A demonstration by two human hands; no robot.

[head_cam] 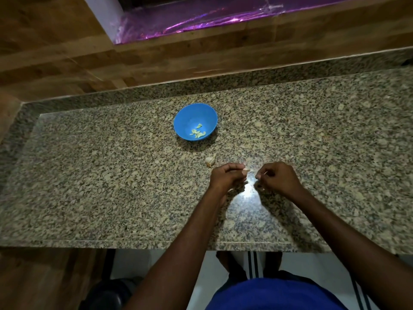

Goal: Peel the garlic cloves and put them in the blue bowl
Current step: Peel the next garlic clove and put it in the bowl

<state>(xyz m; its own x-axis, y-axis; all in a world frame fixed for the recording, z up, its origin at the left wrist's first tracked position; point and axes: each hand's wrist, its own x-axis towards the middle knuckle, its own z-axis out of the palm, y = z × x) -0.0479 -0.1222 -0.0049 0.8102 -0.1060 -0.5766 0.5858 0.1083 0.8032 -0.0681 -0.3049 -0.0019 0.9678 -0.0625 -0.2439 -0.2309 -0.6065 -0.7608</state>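
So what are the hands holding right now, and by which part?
The left hand pinches a garlic clove at its fingertips. The right hand pinches something thin, probably peel, too small to tell for sure.

Polished speckled granite counter [111, 175]; smooth blue plastic bowl [187, 117]; wood wall [67, 52].

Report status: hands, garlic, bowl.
Left hand pinching clove; right hand pulling skin. Blue bowl holds peeled pieces. Garlic bulb on counter, nothing blocking.

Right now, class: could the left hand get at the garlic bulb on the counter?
Probably yes. The garlic bulb lies just beyond the left hand with bare counter between, but that hand's fingers hold a clove, which it must first release.
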